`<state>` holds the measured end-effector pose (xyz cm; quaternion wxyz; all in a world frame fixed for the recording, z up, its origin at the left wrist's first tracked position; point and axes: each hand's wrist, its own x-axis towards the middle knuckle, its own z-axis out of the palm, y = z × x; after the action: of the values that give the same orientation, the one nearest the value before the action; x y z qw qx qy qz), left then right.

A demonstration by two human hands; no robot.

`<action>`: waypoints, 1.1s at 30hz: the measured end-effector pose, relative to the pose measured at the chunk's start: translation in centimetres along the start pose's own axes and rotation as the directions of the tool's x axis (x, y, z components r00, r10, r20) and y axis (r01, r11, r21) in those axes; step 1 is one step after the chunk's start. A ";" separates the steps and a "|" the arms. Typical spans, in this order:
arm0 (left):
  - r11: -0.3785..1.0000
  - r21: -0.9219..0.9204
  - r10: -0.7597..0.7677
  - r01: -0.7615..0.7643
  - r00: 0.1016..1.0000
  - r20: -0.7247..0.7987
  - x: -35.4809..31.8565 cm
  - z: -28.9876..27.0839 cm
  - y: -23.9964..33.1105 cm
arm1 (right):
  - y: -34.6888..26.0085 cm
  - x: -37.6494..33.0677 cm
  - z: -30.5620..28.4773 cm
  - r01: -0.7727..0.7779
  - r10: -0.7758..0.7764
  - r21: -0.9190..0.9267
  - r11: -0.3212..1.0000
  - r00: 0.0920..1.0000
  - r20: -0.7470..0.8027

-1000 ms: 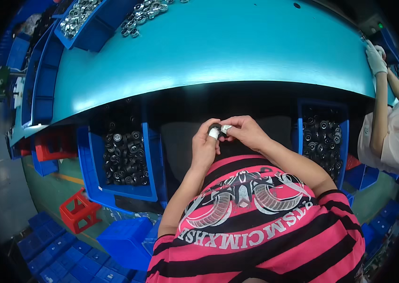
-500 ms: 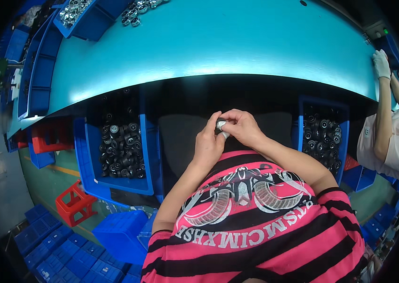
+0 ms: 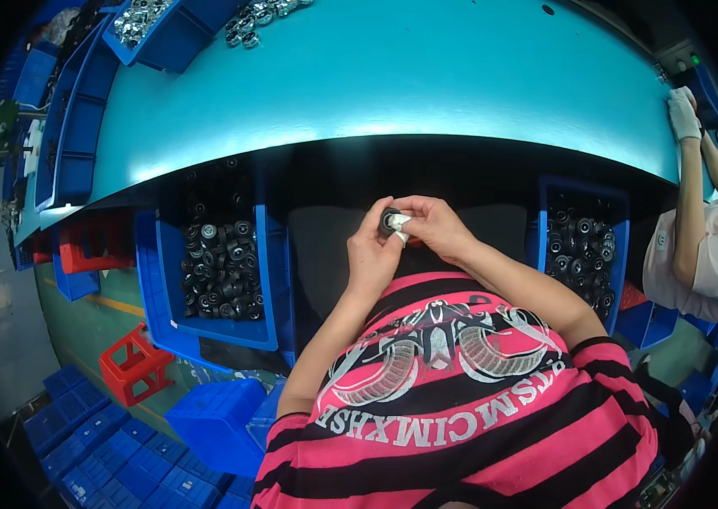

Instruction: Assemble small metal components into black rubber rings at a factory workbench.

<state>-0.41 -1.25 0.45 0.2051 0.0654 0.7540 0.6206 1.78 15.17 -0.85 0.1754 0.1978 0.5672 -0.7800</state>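
Observation:
Above my lap, my left hand (image 3: 370, 254) is closed around a small black wheel-like part (image 3: 386, 222). From the other side my right hand (image 3: 441, 231) pinches a scrap of white cloth (image 3: 399, 223) and presses it against the face of that part. The two hands almost touch at the fingertips. To the left, a blue bin (image 3: 269, 284) holds many similar black wheels (image 3: 221, 270). Another blue bin (image 3: 622, 246) with more black wheels (image 3: 578, 254) stands to the right.
Ahead lies a turquoise table (image 3: 393, 85). Shiny metal parts (image 3: 248, 24) lie on it near a blue bin (image 3: 155, 51). A red stool (image 3: 134, 365) and stacked blue crates (image 3: 113, 450) are at lower left. At right, a co-worker's gloved hand (image 3: 684, 114) rests by the table.
The black part has turned in my left hand, so its round face shows more. The white cloth now covers part of that face. The co-worker's gloved hand has shifted slightly.

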 end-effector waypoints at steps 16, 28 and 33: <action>0.887 -0.399 -0.219 0.232 0.973 0.078 0.0 -1.2 -0.1 | -0.9 -1.2 -0.6 0.180 -0.183 -0.179 0.967 0.983 0.000; 0.863 -0.491 -0.026 0.116 0.982 0.187 -0.3 -0.8 1.0 | -1.6 -0.9 -1.1 -0.055 0.051 0.235 0.971 0.998 0.024; 0.871 -0.486 0.016 0.066 0.986 0.164 -0.4 -1.0 0.7 | -2.3 -1.5 -0.9 -0.082 0.074 0.179 0.980 0.996 0.048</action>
<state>-0.57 -2.16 1.39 0.2838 0.0519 0.5535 0.7813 1.98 16.75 1.53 0.1987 0.2191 0.4820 -0.8248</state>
